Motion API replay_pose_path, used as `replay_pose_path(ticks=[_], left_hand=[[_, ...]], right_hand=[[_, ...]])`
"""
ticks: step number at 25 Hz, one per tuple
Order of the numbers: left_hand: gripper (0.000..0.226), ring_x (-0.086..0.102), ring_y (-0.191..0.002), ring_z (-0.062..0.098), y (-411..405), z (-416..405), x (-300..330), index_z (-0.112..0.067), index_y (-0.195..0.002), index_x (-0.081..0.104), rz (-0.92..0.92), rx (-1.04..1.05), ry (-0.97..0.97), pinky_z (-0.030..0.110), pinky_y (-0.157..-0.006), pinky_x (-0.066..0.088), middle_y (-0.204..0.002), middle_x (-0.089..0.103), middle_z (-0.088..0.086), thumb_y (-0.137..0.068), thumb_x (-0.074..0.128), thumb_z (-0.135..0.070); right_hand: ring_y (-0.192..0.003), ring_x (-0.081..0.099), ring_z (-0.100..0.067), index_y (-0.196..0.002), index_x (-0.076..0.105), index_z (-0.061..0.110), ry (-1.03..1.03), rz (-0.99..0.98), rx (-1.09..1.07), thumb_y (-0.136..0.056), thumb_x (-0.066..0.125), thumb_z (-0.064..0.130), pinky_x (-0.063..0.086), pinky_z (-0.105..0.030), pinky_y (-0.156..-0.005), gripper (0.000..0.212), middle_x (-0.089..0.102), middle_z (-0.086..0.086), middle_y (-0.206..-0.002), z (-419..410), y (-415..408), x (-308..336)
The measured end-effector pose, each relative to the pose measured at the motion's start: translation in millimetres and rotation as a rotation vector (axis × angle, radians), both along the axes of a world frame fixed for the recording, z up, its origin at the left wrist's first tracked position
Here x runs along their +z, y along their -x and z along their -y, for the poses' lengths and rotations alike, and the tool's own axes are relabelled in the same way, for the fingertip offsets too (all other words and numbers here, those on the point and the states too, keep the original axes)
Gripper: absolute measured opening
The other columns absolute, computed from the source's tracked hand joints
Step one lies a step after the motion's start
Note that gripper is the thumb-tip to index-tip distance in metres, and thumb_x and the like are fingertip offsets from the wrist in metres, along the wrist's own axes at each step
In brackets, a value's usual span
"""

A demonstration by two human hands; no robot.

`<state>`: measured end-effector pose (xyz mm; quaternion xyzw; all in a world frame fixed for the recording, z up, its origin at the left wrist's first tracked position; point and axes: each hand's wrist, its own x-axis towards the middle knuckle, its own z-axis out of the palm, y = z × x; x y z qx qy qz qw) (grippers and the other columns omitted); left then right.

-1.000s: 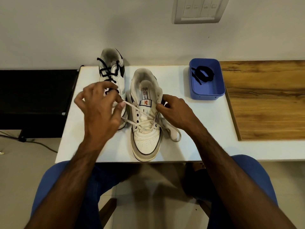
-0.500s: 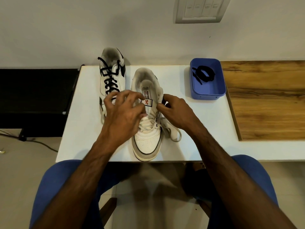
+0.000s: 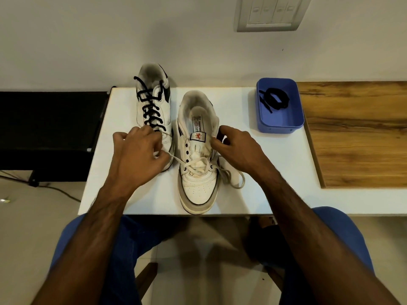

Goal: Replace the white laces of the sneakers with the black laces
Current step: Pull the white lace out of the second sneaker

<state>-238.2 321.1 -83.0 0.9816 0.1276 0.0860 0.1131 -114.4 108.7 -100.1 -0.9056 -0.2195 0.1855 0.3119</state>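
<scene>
Two white sneakers stand on the white table (image 3: 275, 172). The left sneaker (image 3: 154, 106) carries black laces. The right sneaker (image 3: 198, 172) has a white lace (image 3: 198, 166) left only in its lower eyelets; the upper eyelets are bare. My left hand (image 3: 138, 153) pinches one end of the white lace, drawn taut to the left of that shoe. My right hand (image 3: 233, 146) grips the shoe's right upper edge by the collar. A loose loop of white lace lies beside the shoe's right side. A coiled black lace (image 3: 274, 100) sits in the blue tray (image 3: 279, 125).
A wooden board (image 3: 356, 133) covers the table's right part. A black surface (image 3: 44, 128) sits left of the table, with cables on the floor below. A switch panel (image 3: 271, 12) is on the wall. My knees in blue trousers are under the table edge.
My left hand went from the left side onto the shoe's eyelets, then pulled back left with the white lace, now out of one more eyelet. My right hand stayed on the shoe.
</scene>
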Motion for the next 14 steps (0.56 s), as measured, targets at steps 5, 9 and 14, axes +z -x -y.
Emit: replay_pose_path(ticks=[5, 9, 14], left_hand=[[0.033, 0.048, -0.089, 0.009, 0.8, 4.2, 2.9, -0.031, -0.096, 0.055, 0.017, -0.221, 0.172, 0.038, -0.082, 0.032, -0.093, 0.05, -0.015, -0.085, 0.054, -0.062], [0.047, 0.045, -0.099, 0.006, 0.7, 14.2, -9.1, -0.033, -0.112, 0.056, -0.119, -0.408, 0.177, 0.038, -0.082, 0.036, -0.105, 0.044, -0.018, -0.077, 0.074, -0.059], [0.014, 0.057, -0.079, 0.006, 2.4, 0.0, -3.3, -0.023, -0.089, 0.054, 0.099, -0.212, 0.486, 0.032, -0.073, 0.045, -0.085, 0.058, -0.014, -0.084, 0.066, -0.027]], right_hand=[[-0.064, 0.056, -0.008, -0.081, 0.063, 0.026, 0.077, 0.171, 0.083, -0.096, 0.051, 0.061, 0.037, -0.026, -0.056, 0.04, 0.061, 0.012, -0.068, 3.2, 7.5, 8.1], [-0.065, 0.059, -0.007, -0.081, 0.071, 0.022, -0.15, -0.077, 0.218, -0.098, 0.06, 0.033, 0.047, -0.033, -0.063, 0.022, 0.067, 0.008, -0.07, 3.4, 13.4, 13.9], [-0.058, 0.047, -0.007, -0.094, 0.077, 0.027, -0.311, -0.286, 0.314, -0.092, 0.061, 0.009, 0.04, -0.022, -0.061, 0.024, 0.055, 0.011, -0.061, -0.4, 21.0, 16.0]])
